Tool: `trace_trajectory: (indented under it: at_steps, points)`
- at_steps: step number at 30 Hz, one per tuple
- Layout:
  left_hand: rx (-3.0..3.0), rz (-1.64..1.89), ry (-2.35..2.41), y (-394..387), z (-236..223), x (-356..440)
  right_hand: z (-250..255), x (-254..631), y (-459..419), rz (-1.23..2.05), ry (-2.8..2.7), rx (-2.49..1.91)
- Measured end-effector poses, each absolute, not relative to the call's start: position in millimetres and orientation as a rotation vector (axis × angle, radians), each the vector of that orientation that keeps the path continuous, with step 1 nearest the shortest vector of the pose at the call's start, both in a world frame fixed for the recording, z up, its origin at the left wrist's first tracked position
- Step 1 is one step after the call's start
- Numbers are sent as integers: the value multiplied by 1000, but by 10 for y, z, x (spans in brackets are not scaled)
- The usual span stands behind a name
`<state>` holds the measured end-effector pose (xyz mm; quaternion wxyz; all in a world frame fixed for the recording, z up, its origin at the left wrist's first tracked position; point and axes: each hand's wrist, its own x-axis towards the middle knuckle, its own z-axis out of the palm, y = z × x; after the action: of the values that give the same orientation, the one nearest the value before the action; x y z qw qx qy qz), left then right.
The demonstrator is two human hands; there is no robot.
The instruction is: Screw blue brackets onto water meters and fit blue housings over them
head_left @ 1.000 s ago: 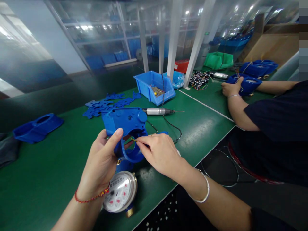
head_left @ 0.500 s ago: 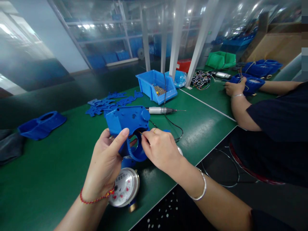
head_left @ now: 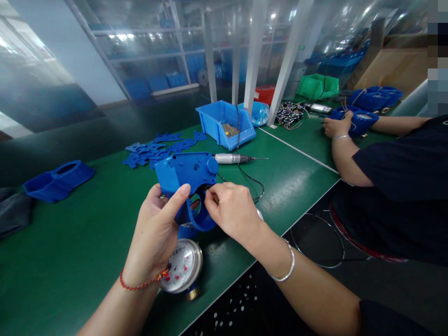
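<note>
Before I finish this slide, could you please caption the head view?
Left hand holding a blue housing, right hand at its ring-shaped end, silver driver behind.

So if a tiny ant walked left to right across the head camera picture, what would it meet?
Dark grey cloth → hollow blue plastic shell → left hand → blue plastic housing it holds → right hand → clump of dark coiled wires → co-worker's hand.

Green benchtop (head_left: 77, 252), left to right: dark cloth (head_left: 14, 212), blue plastic housing (head_left: 58, 182), overlapping flat blue plates (head_left: 150, 151), electric screwdriver (head_left: 231, 158) just in front of blue parts bin (head_left: 212, 128). Water meter (head_left: 184, 266) near front edge. Past white seam (head_left: 297, 148): wire bundles (head_left: 290, 114), green bin (head_left: 317, 86).
</note>
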<state>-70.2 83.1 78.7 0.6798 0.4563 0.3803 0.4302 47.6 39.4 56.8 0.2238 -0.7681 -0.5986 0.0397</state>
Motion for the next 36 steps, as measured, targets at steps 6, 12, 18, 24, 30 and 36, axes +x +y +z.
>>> trace_trajectory:
  at_steps: [6, 12, 18, 24, 30, 36]
  points:
    - [1034, 955, 848, 795, 801, -697, 593, 453, 395, 129, -1644, -2125]
    - [1168, 925, 776, 703, 727, -697, 586, 507, 378, 217, -1504, -2093]
    - [1543, 926, 717, 644, 643, -726, 545, 618, 314, 413, -1283, -1887]
    - [1602, 871, 761, 641, 665, -743, 523, 766, 245, 837, -1193, -1548]
    - [1937, 899, 755, 656, 598, -739, 469, 886, 150, 1207, -1039, -1229]
    - [2005, 887, 805, 607, 579, -734, 441, 826, 117, 1172, -727, -1117]
